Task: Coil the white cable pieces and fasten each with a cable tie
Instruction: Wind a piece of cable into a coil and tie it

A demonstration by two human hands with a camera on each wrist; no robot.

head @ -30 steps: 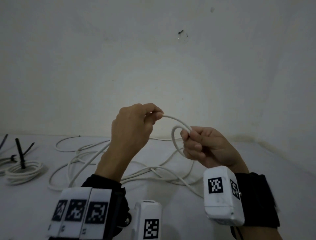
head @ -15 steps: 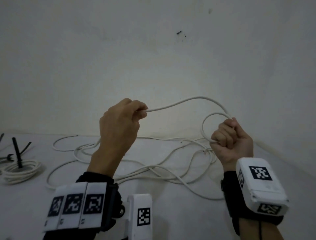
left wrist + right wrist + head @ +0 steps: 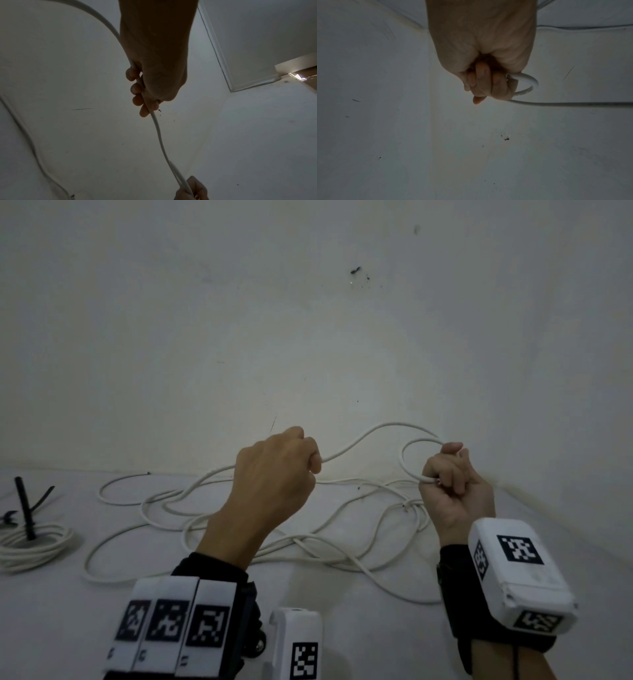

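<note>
Coiling in progress, read from left to right. At far left on the tabletop [image 3: 342,628] lies a finished coil [image 3: 32,546] bound with a black cable tie [image 3: 25,508], its tail standing upright. The left hand [image 3: 274,474] is clenched around the white cable [image 3: 359,443], which runs through its curled fingers [image 3: 135,88]. Slack arches across to the right hand [image 3: 452,484], whose fist grips a small first loop [image 3: 529,83] and the cable's cut end. The remainder sprawls loose [image 3: 239,529] on the tabletop behind both hands. The cable looks light, smooth and springy; loops will probably try to open, so each turn is best pinched where the strands cross.
</note>
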